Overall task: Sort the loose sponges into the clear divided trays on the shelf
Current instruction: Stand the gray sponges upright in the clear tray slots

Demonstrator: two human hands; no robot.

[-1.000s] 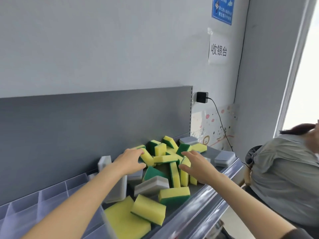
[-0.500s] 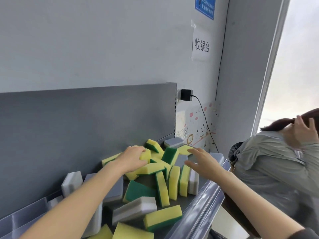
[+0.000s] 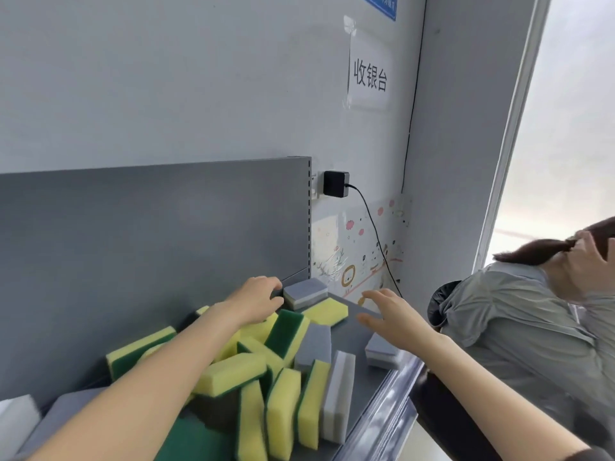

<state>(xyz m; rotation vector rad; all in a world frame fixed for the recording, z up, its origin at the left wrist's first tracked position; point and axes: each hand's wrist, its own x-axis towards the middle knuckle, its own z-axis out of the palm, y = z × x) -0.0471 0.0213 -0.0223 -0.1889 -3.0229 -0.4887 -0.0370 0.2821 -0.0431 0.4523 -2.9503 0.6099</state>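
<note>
Sponges (image 3: 233, 374) all in loose heap on shelf (image 3: 349, 341), none visibly sorted, so basically whole job left imo. Clear trays out of frame. Left hand (image 3: 258, 299) curled at grey sponge (image 3: 304, 292) by back panel (image 3: 166, 244), touching or gripping, can't tell, fingertips hidden. Right hand (image 3: 389, 317) spread loose, holding nothing.

sponge pile (image 3: 253, 371) crowds shelf (image 3: 350, 339) left, bare strip right, back panel (image 3: 149, 244) behind

Bare forearms run down to the left hand (image 3: 258, 302) and right hand (image 3: 389, 314); a dark sleeve (image 3: 596, 456) edge shows high on the right arm.
</note>
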